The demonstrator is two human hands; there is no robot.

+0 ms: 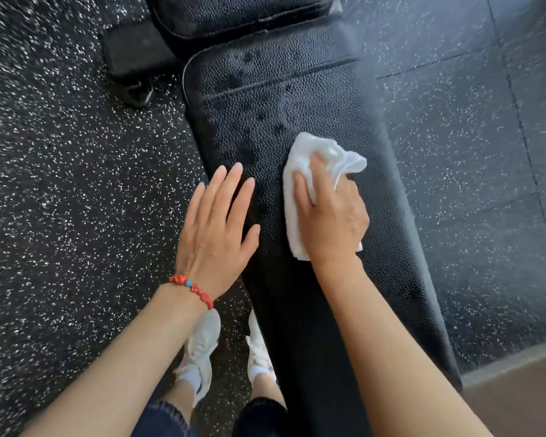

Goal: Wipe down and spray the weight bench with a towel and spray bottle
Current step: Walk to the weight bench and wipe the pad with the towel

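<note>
Clearly the wiping step was in hand: the right hand (331,216) pressed a bunched white towel (300,171) onto the bench (265,99), its fingers curled into the cloth and clamped on it. The left hand (216,225) lay with fingers straight and slightly spread at the pad's edge, at about 9 o'clock from the towel, holding nothing. Dark wet spots (278,127) dotted the pad from 11 to 12 o'clock of the towel, so I judged the best stroke would run that way, toward the seam, with steady flat pressure and overlapping passes; refolding the cloth to a dry face would likely avoid streaks. The left hand looked placed to brace the body rather than the pad

Counted: one towel, one bench with two pad sections visible, two hands, two white shoes (199,351) at 6 o'clock, one red bracelet (193,290) on the left wrist. No spray bottle showed in view. Speckled floor (60,184) lay on both sides
</note>
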